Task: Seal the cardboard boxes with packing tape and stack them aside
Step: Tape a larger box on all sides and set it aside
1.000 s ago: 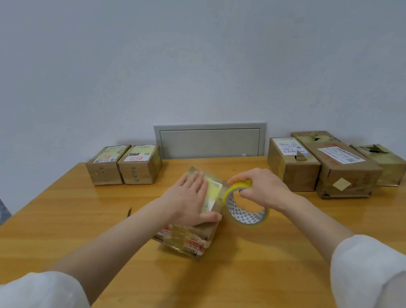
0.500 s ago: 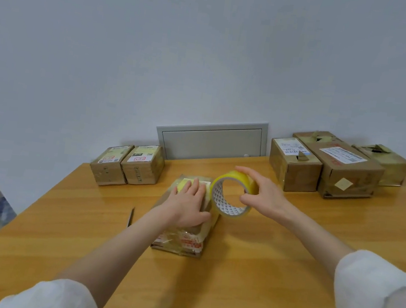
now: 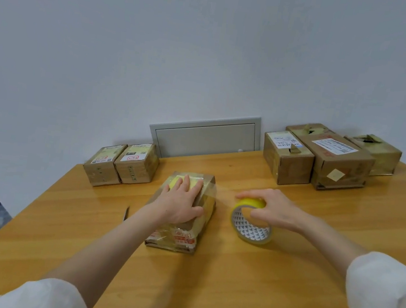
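On the wooden table (image 3: 204,291), the small cardboard box (image 3: 177,239) lies under the left hand (image 3: 179,205), whose straight fingers press flat on its top. It looks light and thin-walled, glossy with old tape, so it would likely slide unless pinned from above or held by its sides. Just right of the box, the right hand (image 3: 275,211) curls around the tape roll (image 3: 251,231), a stiff ring, with a clear strip stretched back to the box. Beyond the box to the left sit two small boxes (image 3: 120,166), and beyond it to the right is a cluster of larger boxes (image 3: 329,162).

the tape roll (image 3: 250,220) is yellow with a grey triangle-patterned core, the boxes (image 3: 337,162) brown, the worktop (image 3: 231,286) honey-orange, the sleeves (image 3: 385,294) white.
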The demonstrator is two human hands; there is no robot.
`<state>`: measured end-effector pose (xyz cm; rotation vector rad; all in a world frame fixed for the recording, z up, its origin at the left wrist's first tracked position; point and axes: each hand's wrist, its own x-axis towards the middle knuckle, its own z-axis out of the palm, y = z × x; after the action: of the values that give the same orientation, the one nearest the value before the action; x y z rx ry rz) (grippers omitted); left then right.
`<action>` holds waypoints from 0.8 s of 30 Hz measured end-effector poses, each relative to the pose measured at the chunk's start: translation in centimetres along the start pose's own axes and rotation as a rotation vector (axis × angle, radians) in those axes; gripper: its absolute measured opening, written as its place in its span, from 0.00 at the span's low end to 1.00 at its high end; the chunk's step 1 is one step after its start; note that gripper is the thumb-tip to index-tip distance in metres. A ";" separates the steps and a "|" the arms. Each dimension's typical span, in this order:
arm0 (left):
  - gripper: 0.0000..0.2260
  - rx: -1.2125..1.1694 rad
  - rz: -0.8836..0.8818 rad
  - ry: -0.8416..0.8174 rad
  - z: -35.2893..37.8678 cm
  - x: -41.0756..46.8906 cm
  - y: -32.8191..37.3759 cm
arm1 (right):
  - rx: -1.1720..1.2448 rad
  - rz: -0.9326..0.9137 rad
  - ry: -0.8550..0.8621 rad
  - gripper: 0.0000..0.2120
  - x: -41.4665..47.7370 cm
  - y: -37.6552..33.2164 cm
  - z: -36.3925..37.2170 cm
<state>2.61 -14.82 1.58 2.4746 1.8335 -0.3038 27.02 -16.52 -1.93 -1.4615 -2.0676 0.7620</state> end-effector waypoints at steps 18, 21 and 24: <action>0.20 -1.370 -0.308 -0.032 -1.6 -0.7 -2.3 | 0.424 -0.028 0.202 0.18 2.4 -4.8 -6.3; 0.22 -1.408 -0.304 -0.116 -0.7 -0.7 -2.1 | 0.376 -0.015 0.189 0.12 2.8 -4.8 -5.4; 0.22 -1.239 -0.254 -0.071 -1.6 -0.9 -2.3 | 0.366 -0.018 0.219 0.11 3.7 -5.5 -4.8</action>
<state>0.32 -14.76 3.48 1.3537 1.5270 0.5701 25.40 -13.78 5.57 -1.2578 -1.6716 0.8770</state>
